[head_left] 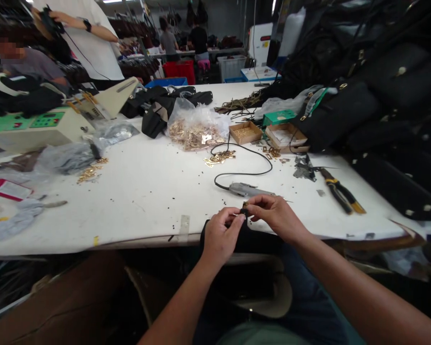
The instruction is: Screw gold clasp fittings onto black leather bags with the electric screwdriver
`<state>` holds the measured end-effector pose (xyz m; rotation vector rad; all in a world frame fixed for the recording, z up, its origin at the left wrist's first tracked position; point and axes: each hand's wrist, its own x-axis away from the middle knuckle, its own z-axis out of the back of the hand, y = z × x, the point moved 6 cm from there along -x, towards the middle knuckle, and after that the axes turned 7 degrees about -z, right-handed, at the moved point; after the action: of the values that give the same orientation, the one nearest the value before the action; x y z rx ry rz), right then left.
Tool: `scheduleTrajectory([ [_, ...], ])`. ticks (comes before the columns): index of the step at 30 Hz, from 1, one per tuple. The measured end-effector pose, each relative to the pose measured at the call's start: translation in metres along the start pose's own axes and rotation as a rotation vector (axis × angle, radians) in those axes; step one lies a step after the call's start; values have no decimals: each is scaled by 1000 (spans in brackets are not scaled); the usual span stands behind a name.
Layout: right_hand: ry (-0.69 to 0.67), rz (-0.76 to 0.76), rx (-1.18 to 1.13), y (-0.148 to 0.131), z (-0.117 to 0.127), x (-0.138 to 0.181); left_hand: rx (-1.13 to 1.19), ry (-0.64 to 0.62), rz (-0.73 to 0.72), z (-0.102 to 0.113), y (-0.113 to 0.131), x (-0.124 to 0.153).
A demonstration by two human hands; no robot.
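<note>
My left hand (221, 235) pinches a small black strap end (244, 211) just over the table's front edge. From the other side, my right hand (277, 216) closes its thumb and forefinger on a small gold-coloured metal fitting (244, 204) at the strap's tip. The fingers hide much of both. Dark material hangs below the hands, over my lap. Right behind them lies a grey electric screwdriver (244, 189) with a black cord (242, 173) looping back across the table.
Pliers (341, 191) and dark metal plates (304, 167) lie to the right. Behind are gold fittings (221, 158), cardboard boxes (246, 132) and a plastic bag of hardware (197, 127). Black bags (391, 110) pile up at right. A green-panelled machine (39, 127) stands left; people are beyond.
</note>
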<state>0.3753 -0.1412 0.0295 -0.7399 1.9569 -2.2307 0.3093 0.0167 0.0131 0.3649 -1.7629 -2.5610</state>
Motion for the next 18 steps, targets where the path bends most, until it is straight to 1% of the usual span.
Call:
scheduleTrajectory([
  [4,-9,18,26,2,6,11,-45,35,-37,-6,11,4],
  [9,-6,78,97,-4,10,20,-65,65,-36,-9,17,6],
  [13,-36,116,136,-7,9,23,-87,68,-26,-9,19,5],
  [18,-28,126,176,-5,9,23,-82,63,-1,-12,16,3],
])
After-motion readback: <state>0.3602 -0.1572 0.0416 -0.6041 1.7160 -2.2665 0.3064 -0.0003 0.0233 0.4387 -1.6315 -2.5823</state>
